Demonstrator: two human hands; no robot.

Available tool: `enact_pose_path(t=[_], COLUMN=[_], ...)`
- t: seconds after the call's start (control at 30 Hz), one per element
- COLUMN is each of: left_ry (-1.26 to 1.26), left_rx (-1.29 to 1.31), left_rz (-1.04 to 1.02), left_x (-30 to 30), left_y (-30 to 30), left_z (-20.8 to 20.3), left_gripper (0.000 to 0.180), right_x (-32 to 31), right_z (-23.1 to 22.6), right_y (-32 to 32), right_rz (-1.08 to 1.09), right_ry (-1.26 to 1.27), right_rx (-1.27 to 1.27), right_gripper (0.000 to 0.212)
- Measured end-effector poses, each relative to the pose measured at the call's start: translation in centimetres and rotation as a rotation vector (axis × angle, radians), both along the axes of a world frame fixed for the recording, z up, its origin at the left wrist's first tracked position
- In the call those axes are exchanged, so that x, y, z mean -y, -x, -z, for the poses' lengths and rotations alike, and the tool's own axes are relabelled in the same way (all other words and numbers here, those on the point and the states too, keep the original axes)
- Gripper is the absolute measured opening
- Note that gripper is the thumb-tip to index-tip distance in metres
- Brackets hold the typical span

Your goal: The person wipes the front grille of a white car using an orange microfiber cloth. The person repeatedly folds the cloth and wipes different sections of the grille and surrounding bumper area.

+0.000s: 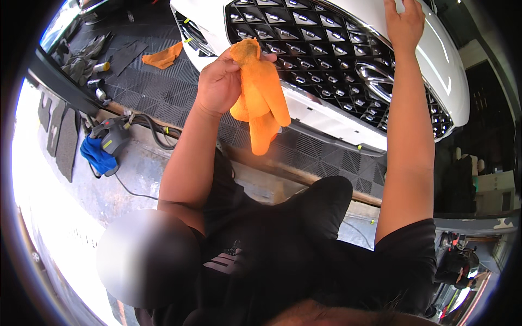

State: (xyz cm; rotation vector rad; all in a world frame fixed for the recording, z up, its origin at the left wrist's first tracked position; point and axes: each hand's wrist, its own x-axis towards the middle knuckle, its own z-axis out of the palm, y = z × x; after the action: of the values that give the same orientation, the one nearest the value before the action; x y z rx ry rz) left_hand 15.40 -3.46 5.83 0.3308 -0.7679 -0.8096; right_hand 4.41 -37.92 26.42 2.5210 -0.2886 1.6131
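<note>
An orange cloth (267,95) hangs in folds from my left hand (219,81), which is closed on its bunched top; a brownish, soiled patch shows there. The cloth is held up in front of the grille (304,49) of a white car, a dark mesh set with small silvery pieces. My right arm reaches forward, and my right hand (406,26) lies on the white hood (443,60) above the grille. Its fingers are stretched out and apart, the tips partly cut off by the top of the picture. Nothing shows in that hand.
A second orange cloth (162,56) lies on the dark tiled floor (142,89) to the left. Nearby are grey mats (65,141), cans (101,67) and a grey machine (113,136) draped with a blue cloth (99,156), its hose and cable trailing. The white bumper (337,127) stands just ahead.
</note>
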Motion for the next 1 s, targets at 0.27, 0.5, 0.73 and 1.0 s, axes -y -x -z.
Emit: enact_pose_path(t=[0.27, 0.5, 0.73, 1.0], left_ry=[-0.345, -0.68, -1.026, -0.945], left_rx=[0.767, 0.684, 0.598, 0.357], left_rz=[-0.324, -0.379, -0.263, -0.04], left_x=[-4.2, -7.8, -9.6, -9.3], left_y=[5.1, 8.9, 12.3, 17.3], left_z=[-3.8, -5.0, 2.8, 8.7], left_gripper=[0.031, 0.014, 0.02, 0.021], right_x=[-19.6, -21.0, -21.9, -26.8], right_z=[17.8, 21.4, 7.2, -6.3], right_y=[7.3, 10.7, 20.0, 30.0], right_rz=[-1.324, -0.862, -0.922, -0.836], right_ry=[-1.259, -1.323, -0.656, 0.146], right_rx=[-0.622, -0.8, -0.687, -0.768], right_gripper=[0.079, 0.032, 0.036, 0.042])
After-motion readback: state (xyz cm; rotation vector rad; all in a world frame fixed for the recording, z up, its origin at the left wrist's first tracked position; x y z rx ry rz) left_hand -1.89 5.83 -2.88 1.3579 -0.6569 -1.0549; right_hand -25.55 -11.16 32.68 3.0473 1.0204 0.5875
